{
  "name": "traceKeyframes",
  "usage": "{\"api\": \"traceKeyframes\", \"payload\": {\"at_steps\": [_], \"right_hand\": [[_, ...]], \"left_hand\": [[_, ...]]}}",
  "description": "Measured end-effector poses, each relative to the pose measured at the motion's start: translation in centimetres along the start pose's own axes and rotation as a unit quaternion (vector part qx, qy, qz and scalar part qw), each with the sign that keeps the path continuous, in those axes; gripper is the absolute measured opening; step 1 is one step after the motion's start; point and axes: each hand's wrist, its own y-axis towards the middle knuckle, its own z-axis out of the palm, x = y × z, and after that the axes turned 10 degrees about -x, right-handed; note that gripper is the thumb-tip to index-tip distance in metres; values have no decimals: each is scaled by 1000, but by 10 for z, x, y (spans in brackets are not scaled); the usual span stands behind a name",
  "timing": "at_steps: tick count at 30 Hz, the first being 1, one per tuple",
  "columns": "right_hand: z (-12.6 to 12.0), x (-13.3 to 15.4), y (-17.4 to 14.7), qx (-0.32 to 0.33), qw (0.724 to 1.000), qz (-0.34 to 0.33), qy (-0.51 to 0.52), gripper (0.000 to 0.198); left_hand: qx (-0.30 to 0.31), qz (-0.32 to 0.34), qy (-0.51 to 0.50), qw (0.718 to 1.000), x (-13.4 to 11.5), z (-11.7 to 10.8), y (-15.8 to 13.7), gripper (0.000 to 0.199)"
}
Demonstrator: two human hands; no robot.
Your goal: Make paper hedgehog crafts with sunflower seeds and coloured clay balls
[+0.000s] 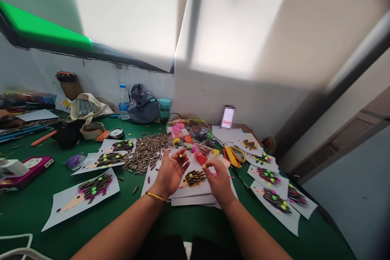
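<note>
My left hand [172, 172] is turned palm up with fingers loosely curled, holding a small yellow ball [180, 155] on its fingers. Thumb and forefinger of my right hand [219, 182] are pinched together on what looks like a bit of yellow clay, partly hidden by the fingertips. Between the hands lies a hedgehog picture [195, 178], its back covered with dark seeds inside a yellow outline. It rests on a stack of white paper [192, 200]. Past my left hand spreads a pile of striped sunflower seeds [146, 152]. Bags of coloured clay [185, 132] lie beyond the picture.
Yellow-handled scissors [234, 157] lie right of the paper. More hedgehog pictures stand in a column at right [272, 201] and at left [88, 191]. A water bottle [123, 102], grey-blue bag [143, 107] and phone [228, 117] are along the wall. A magenta box [33, 170] sits far left.
</note>
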Motion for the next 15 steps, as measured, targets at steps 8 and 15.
{"api": "traceKeyframes", "payload": {"at_steps": [8, 15], "right_hand": [[-12, -37, -7, 97, 991, 63, -70, 21], [-6, -31, -10, 137, 983, 63, -109, 18]], "left_hand": [[-48, 242, 235, 940, -3, -35, 16, 42], [-74, 267, 331, 902, 2, -50, 23, 44]]}}
